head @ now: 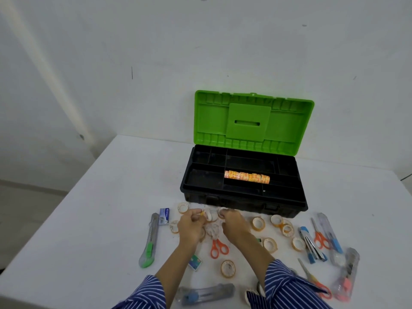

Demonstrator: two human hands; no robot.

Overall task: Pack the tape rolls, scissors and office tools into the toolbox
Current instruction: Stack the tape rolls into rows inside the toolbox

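The black toolbox (243, 200) stands open at the table's back, its green lid (252, 121) upright. A wrapped stack of orange tape rolls (247, 176) lies in a middle tray compartment. Just in front of the box, my left hand (191, 228) and my right hand (234, 224) each grip small clear tape rolls (209, 216), with more rolls bunched between them. Loose tape rolls (258, 223) lie to the right. Orange-handled scissors (219, 247) lie below my hands, and another pair (320, 237) lies at the right.
A green utility knife (149, 240) and a blue staple box (164, 216) lie left of my hands. A blue stapler (311, 244), clear-cased cutters (345, 273) and more scissors (316, 284) crowd the right front. Another clear cutter (207, 294) lies near the front edge.
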